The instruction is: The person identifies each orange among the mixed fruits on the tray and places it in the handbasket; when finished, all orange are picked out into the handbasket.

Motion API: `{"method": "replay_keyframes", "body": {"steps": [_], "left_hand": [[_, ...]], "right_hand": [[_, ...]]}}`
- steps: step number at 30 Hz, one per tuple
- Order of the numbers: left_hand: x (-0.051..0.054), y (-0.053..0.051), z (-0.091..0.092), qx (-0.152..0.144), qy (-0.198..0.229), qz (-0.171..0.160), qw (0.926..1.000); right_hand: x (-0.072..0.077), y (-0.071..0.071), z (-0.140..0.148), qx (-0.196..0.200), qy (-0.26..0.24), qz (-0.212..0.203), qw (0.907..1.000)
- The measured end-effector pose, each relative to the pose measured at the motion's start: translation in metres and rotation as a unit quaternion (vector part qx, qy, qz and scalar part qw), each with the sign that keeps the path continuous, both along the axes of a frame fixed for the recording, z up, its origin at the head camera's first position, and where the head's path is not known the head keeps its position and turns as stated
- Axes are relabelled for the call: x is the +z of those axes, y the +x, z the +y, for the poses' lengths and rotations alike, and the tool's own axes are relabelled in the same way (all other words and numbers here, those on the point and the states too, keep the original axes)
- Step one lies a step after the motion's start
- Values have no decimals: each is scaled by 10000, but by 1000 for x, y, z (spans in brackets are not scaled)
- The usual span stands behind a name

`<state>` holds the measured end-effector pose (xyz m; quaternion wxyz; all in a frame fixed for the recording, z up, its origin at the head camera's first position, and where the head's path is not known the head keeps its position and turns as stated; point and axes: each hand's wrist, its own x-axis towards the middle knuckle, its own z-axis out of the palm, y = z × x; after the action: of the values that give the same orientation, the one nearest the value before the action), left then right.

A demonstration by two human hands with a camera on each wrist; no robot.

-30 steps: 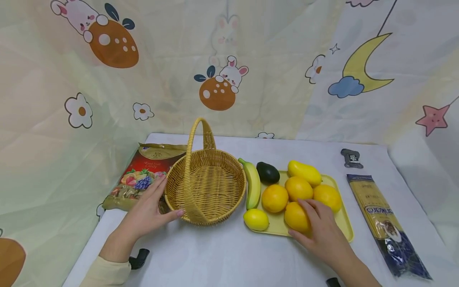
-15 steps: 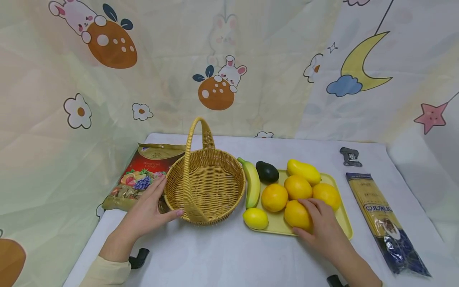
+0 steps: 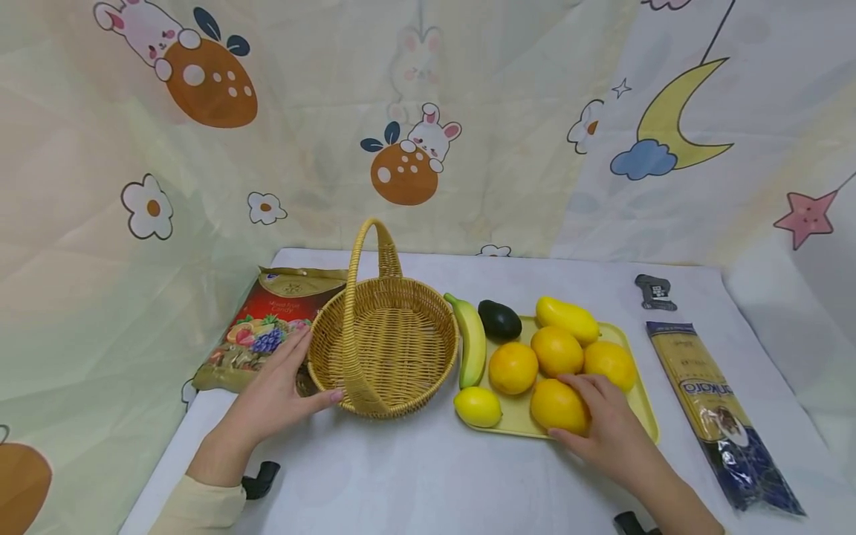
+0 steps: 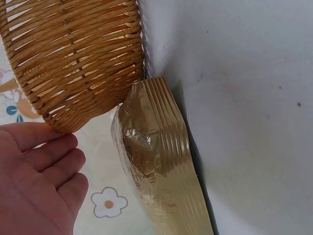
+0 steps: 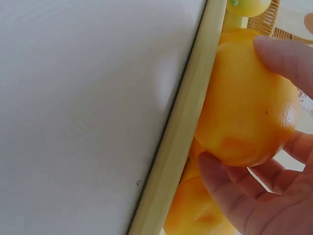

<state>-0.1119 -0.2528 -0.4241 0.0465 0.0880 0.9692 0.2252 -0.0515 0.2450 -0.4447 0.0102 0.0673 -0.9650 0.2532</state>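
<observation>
The head camera looks down at the left hand (image 3: 276, 396) and right hand (image 3: 607, 423), wrist ones look close up, all seeing the basket (image 3: 438, 319)

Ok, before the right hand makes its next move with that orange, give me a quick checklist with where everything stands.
1. Right hand on the front orange: ok, thumb on one side, fingers on the other.
2. Orange lifted off the tray: cannot tell, its underside is hidden.
3. Plenty of room around it: not ok, other oranges sit close by on the tray.
4. Basket upright: ok, its handle stands up over the opening.
5. Left hand at the basket: ok, against its side.
6. Banana apart from the basket: cannot tell, they look very close.
</observation>
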Motion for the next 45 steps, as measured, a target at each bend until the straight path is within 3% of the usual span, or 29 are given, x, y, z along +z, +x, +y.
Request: {"method": "replay_keyframes", "body": {"steps": [13, 34, 45], "left_hand": [[2, 0, 1, -10, -11, 33, 10000], [-3, -1, 0, 52, -28, 40, 10000], [-3, -1, 0, 54, 1, 24, 10000]], "right_hand": [[15, -5, 5, -154, 20, -470, 9988], [36, -11, 4, -179, 74, -459, 9988], [42, -19, 5, -37, 70, -94, 9999]]}}
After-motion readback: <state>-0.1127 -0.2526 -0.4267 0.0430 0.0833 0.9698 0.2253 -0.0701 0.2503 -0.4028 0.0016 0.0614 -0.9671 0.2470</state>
